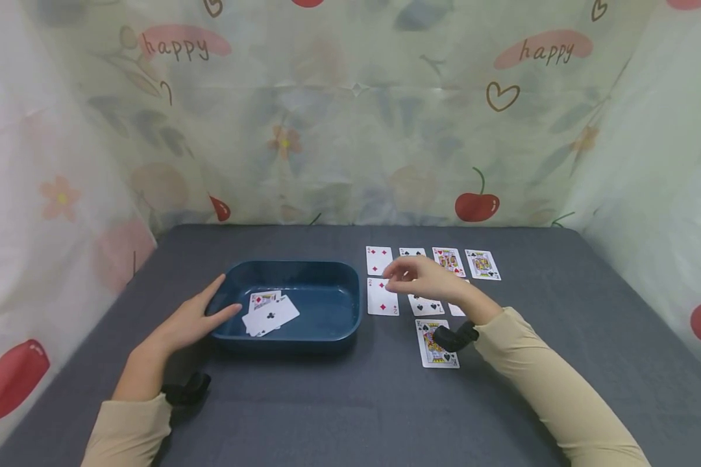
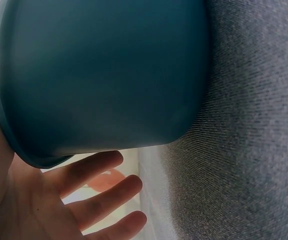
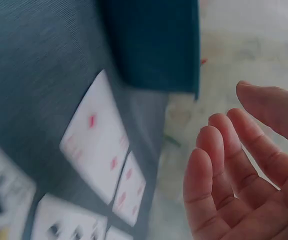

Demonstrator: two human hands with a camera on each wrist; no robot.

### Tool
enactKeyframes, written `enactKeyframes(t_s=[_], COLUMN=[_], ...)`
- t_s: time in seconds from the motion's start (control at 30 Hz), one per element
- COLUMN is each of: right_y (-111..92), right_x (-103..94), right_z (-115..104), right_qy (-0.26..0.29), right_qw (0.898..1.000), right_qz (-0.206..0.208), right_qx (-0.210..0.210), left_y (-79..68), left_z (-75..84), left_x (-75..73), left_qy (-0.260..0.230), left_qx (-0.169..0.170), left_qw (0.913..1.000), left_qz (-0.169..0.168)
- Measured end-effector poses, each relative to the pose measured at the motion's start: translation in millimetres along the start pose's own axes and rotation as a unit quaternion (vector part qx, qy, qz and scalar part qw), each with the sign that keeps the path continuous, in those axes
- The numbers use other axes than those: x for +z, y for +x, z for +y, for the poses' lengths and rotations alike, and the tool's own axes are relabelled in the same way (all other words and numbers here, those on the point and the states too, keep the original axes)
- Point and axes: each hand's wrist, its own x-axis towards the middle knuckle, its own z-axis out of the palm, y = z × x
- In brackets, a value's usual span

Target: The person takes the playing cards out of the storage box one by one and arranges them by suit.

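Observation:
My left hand (image 1: pixel 194 319) rests at the left end of a dark blue bin (image 1: pixel 286 272), its thumb over the rim. In the left wrist view, several fingers (image 2: pixel 104 200) extend past the outer wall. Inside the bin lie a red face card (image 1: pixel 263 298) and an ace of clubs (image 1: pixel 272 316), overlapping. My right hand (image 1: pixel 423 277) hovers over playing cards right of the bin, with its fingers loosely bent and nothing between them. Nearest its fingertips is a two of diamonds (image 1: pixel 382 298). A king of spades (image 1: pixel 429 344) lies closer to me, partly behind the wrist strap.
Behind the right hand, a row holds a four of diamonds (image 1: pixel 378 259), a black-suited card (image 1: pixel 411 251) and two kings (image 1: pixel 483 264). A spade card (image 1: pixel 425 307) lies partly under the forearm. Grey cloth (image 1: pixel 327 415) covers the table; printed curtains (image 1: pixel 350 162) surround it.

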Motion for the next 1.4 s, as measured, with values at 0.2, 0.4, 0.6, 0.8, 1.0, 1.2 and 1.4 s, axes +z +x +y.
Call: enactKeyframes(t_s=[0.2, 0.4, 0.6, 0.8, 1.0, 1.2, 1.4], right_y=[25.6, 47.9, 73.6, 98.4, 120.1, 136.2, 145.8], right_x=[8.4, 17.9, 30.8, 45.4, 60.7, 75.7, 92.9], right_z=[-23.9, -44.8, -59.7, -71.2, -76.0, -83.1, -88.7], right_qy=[-0.003, -0.002, -0.008, -0.008, -0.006, -0.023, -0.024], right_qw=[0.999, 0.998, 0.996, 0.992, 0.987, 0.983, 0.976], right_qz=[-0.023, -0.042, -0.056, -0.088, -0.134, -0.165, -0.205], right_qx=[-0.042, -0.048, -0.069, -0.088, -0.091, -0.076, -0.063], left_y=[-0.6, -0.9, -0.5, 0.2, 1.1, 2.5, 2.7], left_z=[0.6, 0.8, -0.5, -0.6, -0.7, -1.7, -2.4], left_x=[0.1, 0.1, 0.1, -0.8, -1.1, -1.3, -1.4], left_qy=[-0.001, -0.003, 0.006, 0.007, 0.007, 0.009, 0.007], left_qx=[-0.001, -0.001, 0.000, 0.005, 0.003, 0.000, 0.002], left_qw=[1.0000, 1.0000, 1.0000, 1.0000, 1.0000, 1.0000, 1.0000], left_qz=[-0.002, -0.002, 0.002, 0.005, 0.002, -0.003, -0.005])
